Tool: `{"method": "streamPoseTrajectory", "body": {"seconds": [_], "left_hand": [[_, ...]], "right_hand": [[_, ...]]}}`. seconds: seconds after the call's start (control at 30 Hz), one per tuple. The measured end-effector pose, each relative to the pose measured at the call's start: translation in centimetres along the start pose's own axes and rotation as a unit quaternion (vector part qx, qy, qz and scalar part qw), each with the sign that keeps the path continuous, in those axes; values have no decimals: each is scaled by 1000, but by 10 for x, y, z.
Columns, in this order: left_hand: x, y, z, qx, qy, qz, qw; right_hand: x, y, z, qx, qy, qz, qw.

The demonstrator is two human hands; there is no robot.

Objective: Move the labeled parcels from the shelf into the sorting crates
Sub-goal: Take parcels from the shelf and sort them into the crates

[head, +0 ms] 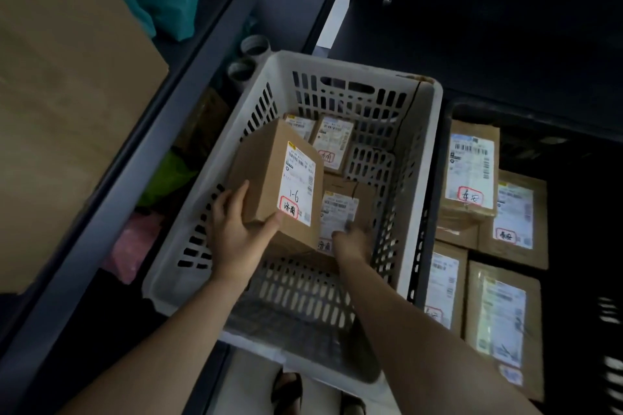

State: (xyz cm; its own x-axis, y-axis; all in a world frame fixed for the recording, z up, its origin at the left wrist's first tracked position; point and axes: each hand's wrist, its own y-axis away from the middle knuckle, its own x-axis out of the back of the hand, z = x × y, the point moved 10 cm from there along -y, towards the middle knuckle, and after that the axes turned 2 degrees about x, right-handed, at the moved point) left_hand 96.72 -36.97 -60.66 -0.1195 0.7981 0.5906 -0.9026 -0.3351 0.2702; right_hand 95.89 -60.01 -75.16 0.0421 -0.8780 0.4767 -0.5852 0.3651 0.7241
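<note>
Looking down into a white plastic crate (pixel 435 131): slotted walls and floor, smooth rounded rim, near edge partly hidden behind two bare forearms (pixel 199 320). Right hand (pixel 354 239) at 4 o'clock of the crate's middle, blurred, fingers down on a flat brown parcel (pixel 340 209) with a white label; pressing or pinching, impossible to tell. Left hand (pixel 236 232) at 8 o'clock, gripping the lower corner of a brown cardboard box (pixel 266 172), thumb across the white label beside red-ringed handwriting, fingers wrapped round the side and mostly out of sight. Box tilted, inside the crate's walls above the other parcels, marked "1-6" in pen. At 12 o'clock inside the crate, two small labelled parcels (pixel 332 141), one half covered by the held box. At 3 o'clock, right beside the white crate, a black crate (pixel 448 111), outline lost in shadow, holding flat cardboard parcels (pixel 472 162) with glossy labels. At 9 o'clock, a dark metal shelf rail (pixel 161 131) running diagonally; beyond it a large plain carton (pixel 67 94), cut off at the left edge. Under the rail, dim crinkled bags, green (pixel 168 175) and pink (pixel 135 242). Printed label text too small to read.
</note>
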Motion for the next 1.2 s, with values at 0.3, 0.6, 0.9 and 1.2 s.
{"method": "streamPoseTrajectory", "body": {"seconds": [0.3, 0.6, 0.9, 1.2], "left_hand": [[5, 11, -5, 56, 309, -5, 949], [-1, -7, 4, 52, 70, -35, 996], [27, -17, -36, 46, -18, 0, 999], [43, 1, -15, -10, -69, -38, 997]], "right_hand": [[-22, 70, -42, -28, -282, -292, 913], [-4, 64, -48, 22, -235, -242, 941], [-75, 38, -86, 113, -110, -191, 969], [-23, 68, -104, 216, 156, -79, 961]]}}
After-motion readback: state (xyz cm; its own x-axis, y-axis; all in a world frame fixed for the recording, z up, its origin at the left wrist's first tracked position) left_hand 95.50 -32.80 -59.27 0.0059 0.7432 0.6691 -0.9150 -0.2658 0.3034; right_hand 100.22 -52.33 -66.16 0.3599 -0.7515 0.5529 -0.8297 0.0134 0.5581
